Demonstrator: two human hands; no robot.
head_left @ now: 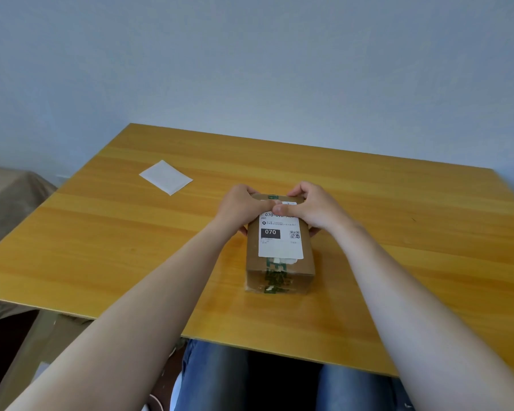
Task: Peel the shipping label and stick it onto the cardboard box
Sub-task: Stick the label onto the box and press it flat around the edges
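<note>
With my left hand (pixel 240 207) and right hand (pixel 316 208) I grip the far end of the cardboard box (pixel 279 272), thumbs on the shipping label (pixel 281 247) atop it; open tabletop (pixel 398 238) surrounds it, backing sheet (pixel 166 177) far left.

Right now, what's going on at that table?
A person is pressing a shipping label onto the top of a cardboard box on the wooden table. The left hand and right hand grip the box's far end, thumbs on the label. A white sheet, perhaps its backing, lies apart at far left.
</note>
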